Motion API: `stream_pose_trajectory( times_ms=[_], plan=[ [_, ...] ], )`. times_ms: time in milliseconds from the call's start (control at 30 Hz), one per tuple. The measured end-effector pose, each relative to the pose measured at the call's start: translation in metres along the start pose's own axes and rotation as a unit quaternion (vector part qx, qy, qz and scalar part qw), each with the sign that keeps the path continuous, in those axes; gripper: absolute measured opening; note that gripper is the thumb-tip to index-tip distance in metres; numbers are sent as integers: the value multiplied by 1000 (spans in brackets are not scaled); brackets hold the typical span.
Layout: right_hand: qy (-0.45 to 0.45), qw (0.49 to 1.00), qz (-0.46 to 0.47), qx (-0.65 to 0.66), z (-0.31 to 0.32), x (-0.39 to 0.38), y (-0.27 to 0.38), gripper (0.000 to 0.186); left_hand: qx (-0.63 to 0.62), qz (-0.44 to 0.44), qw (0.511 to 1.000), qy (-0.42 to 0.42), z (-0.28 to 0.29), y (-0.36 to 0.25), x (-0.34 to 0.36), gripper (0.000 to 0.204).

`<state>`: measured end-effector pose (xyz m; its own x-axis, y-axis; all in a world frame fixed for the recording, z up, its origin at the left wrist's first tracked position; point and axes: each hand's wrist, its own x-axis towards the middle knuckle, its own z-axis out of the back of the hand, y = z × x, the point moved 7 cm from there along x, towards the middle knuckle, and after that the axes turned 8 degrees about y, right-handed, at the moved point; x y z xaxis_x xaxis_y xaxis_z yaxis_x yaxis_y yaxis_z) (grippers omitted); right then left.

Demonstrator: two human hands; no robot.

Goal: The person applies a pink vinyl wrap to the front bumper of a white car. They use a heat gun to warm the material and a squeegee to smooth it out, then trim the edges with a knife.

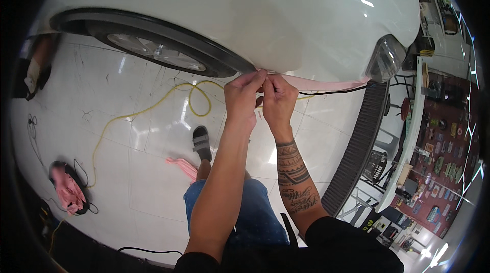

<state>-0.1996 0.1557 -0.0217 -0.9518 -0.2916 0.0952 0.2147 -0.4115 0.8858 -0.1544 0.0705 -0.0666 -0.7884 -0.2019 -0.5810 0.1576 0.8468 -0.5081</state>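
Observation:
Both hands meet at the lower edge of a pale car body [306, 23], just beside the wheel arch. My left hand [240, 89] is closed, with thumb and fingertips pinched together at that edge. Touching it or nearly so, my right hand [279, 94] is closed too, its fingers curled in. Whatever is between the fingertips is too small and covered to make out. From beside the right hand a pink strip [332, 83] follows the car's lower edge to a clear lamp [386, 58]. Just below that strip runs a thin black line.
A wheel [153, 51] stands at the upper left. A yellow hose [122, 116] loops over the tiled floor [153, 181]. Pink cloth lies in a dark container [69, 189] at the left, and more pink cloth [184, 168] near my sandalled foot [201, 140]. Shelves and tools fill the right.

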Motion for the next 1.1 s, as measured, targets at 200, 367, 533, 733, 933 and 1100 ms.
stream_pose_trajectory(
  times_ms=[200,367,533,733,933,1100],
  plan=[
    [93,987,-126,-21,14,0,9,31,92,-43,995,-20,-6,-5,0,21],
    [81,963,-230,119,7,-2,-11,36,113,-55,991,48,-14,-2,2,24],
    [18,921,-245,301,-1,-5,-19,21,113,-101,986,69,-11,-3,4,20],
    [-120,864,-234,430,-28,-11,-22,12,258,-192,946,33,8,-8,13,17],
    [-137,834,-259,468,-43,-20,-26,14,418,-192,883,92,9,-31,9,15],
    [-43,872,-230,430,-37,-10,-27,9,473,-228,842,120,3,-42,5,14]
  ],
)
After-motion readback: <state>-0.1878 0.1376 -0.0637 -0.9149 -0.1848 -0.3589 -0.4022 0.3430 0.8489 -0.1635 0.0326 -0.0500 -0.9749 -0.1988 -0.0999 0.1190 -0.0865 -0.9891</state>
